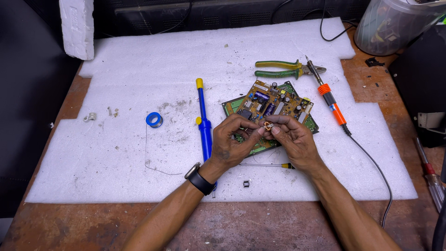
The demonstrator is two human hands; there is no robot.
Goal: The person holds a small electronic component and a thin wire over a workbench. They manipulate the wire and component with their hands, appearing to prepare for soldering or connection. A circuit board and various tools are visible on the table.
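Head view, item by item.

Left hand [232, 139]: fingers pinched together on a small copper-wound coil [268, 125]; dark watch [199, 179] on the wrist.
Right hand [292, 137]: fingertips closed on the same coil from the other side.
Small copper-wound coil: held between both hands, just above the near edge of the circuit boards.
Brown circuit board [274, 100]: populated with capacitors, lying over a green board [232, 106].
White foam sheet [139, 93]: covers the worn tabletop [260, 223] and carries all listed tools.
Blue desoldering pump [203, 123]: yellow tip, left of the boards.
Pliers [283, 69]: green and yellow handles, behind the boards.
Soldering iron [332, 102]: orange grip, right of the boards, cord trailing off.
Blue solder spool [154, 119]: wire trailing toward the near edge.
Clear plastic container [395, 23]: far right corner; holds mixed small items, too blurred to identify.
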